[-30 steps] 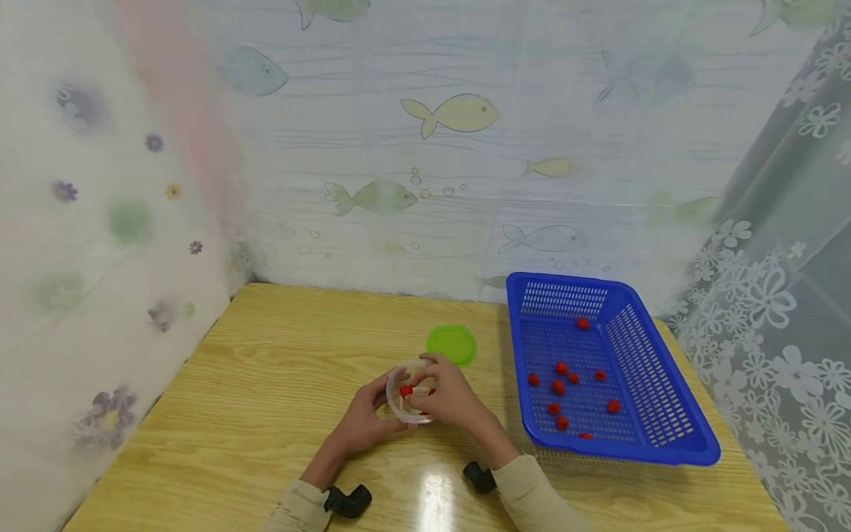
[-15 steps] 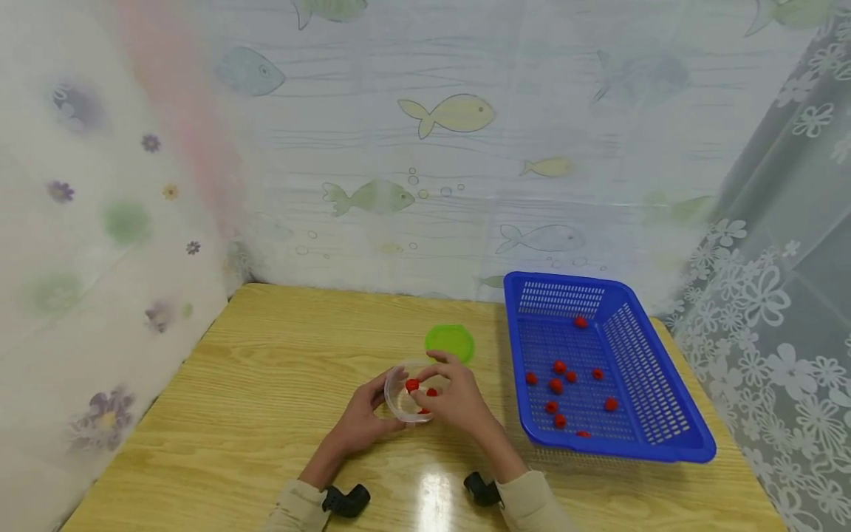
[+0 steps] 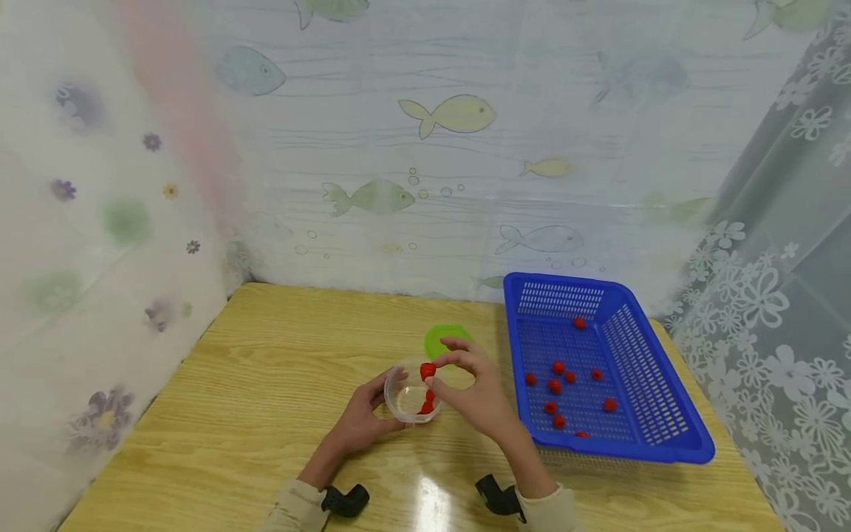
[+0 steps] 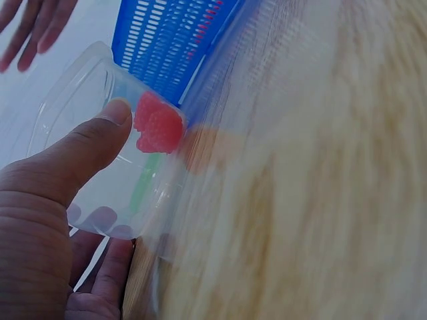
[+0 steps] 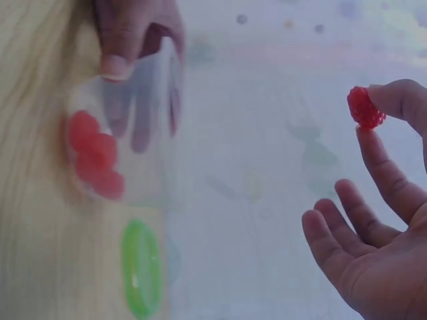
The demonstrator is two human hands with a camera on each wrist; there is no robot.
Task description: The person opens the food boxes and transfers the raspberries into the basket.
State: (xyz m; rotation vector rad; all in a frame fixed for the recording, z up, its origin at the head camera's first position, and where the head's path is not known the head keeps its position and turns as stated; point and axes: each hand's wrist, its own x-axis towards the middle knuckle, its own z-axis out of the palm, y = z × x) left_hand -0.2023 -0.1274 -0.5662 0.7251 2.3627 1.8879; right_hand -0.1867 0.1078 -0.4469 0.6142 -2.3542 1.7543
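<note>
My left hand (image 3: pixel 362 417) grips a clear plastic tub (image 3: pixel 411 420) from its left side, tilted over the table. In the left wrist view its thumb (image 4: pixel 90 150) presses along the tub wall, with fingers behind. Several red raspberries (image 5: pixel 97 157) lie together at the tub's bottom, blurred in the right wrist view. Above the tub's right side, my right hand (image 3: pixel 484 395) pinches a single raspberry (image 5: pixel 365 107) between thumb and index fingertip. The other right fingers are spread, apart from the berry.
A blue slotted basket (image 3: pixel 515 369) stands on the right of the wooden table (image 3: pixel 286 355), with several raspberries (image 3: pixel 555 386) scattered on its floor. Just beyond the tub lies a green lid (image 3: pixel 439 341), partly hidden by my right hand. A fish-patterned curtain (image 3: pixel 372 244) hangs behind the table.
With the raspberry pinched, my right hand has drawn up and to the right, out from inside the tub. My left hand and the tub stay nearly where they were.
</note>
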